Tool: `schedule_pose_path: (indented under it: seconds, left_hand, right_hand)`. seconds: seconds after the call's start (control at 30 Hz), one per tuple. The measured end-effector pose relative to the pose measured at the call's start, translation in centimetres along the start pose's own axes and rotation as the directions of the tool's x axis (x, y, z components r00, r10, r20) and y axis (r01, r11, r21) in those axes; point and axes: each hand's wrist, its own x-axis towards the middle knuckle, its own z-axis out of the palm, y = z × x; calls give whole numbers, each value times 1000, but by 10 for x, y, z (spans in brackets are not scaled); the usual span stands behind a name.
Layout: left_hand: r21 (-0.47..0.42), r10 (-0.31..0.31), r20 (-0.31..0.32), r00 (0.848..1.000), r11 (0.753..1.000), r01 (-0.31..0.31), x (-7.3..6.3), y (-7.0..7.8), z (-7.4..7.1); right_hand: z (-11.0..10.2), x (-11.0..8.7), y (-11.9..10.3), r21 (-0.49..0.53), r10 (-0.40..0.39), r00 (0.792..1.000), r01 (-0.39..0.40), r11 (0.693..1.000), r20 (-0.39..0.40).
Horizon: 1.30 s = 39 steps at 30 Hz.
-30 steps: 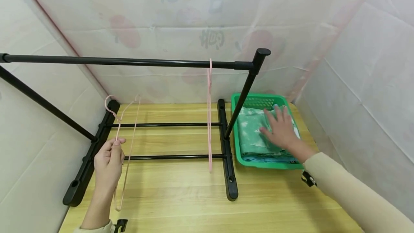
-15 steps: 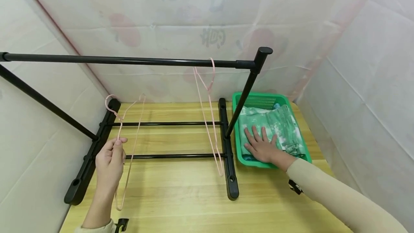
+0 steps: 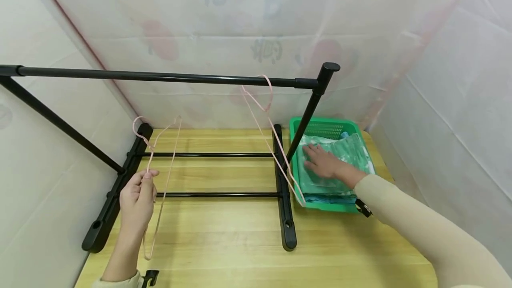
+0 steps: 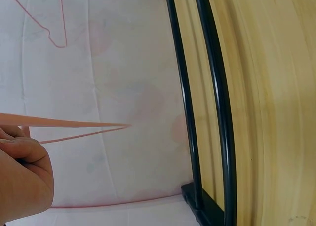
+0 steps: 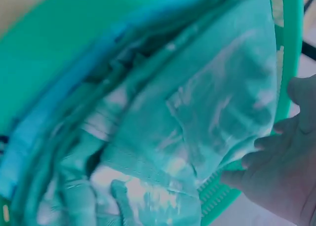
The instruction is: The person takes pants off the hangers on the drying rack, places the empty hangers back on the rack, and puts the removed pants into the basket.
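Note:
My left hand [image 3: 138, 197] pinches a pink wire clothes hanger [image 3: 174, 154] between thumb and fingers, hook up, at the left of the rack. In the left wrist view the same hand [image 4: 24, 171] grips the hanger's wire. At the right, my right hand [image 3: 322, 162] lies with fingers stretched over folded green and white tie-dye clothing [image 3: 354, 150] in a green plastic basket [image 3: 326, 208]. The right wrist view shows the hand [image 5: 281, 162] beside the folded green cloth [image 5: 197, 107], with blue cloth [image 5: 64, 95] under it.
A black clothes rack [image 3: 160, 75] stands on the wooden table [image 3: 216, 234]. A second pink hanger [image 3: 272, 130] hangs tilted from its top bar, its lower end overlapping the basket in the head view. White sheeting [image 3: 220, 48] closes off the back and sides.
My right hand has moved left over the folded clothing, first toward me, then back. The hanger on the bar has swung out to the right. My left hand keeps its hold.

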Motion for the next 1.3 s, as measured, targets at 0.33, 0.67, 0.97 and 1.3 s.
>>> schedule_pose_path:
  seconds: [0.33,0.67,0.97,1.3]
  left_hand:
    - [8,36,-6,999,999,-36,-2,-1,-1]
    - [-13,17,-8,1000,1000,-17,-4,-2,-3]
    - [32,12,-8,1000,999,-11,-4,-3,-2]
    - [36,3,-4,1000,999,-3,-5,-2,-4]
  right_hand:
    - [-2,26,17,104,43,993,-55,993,114]
    - [-6,32,19,72,23,993,-32,997,118]
    - [-10,42,28,108,41,987,-58,992,153]
    - [-11,32,41,24,91,994,-93,995,60]
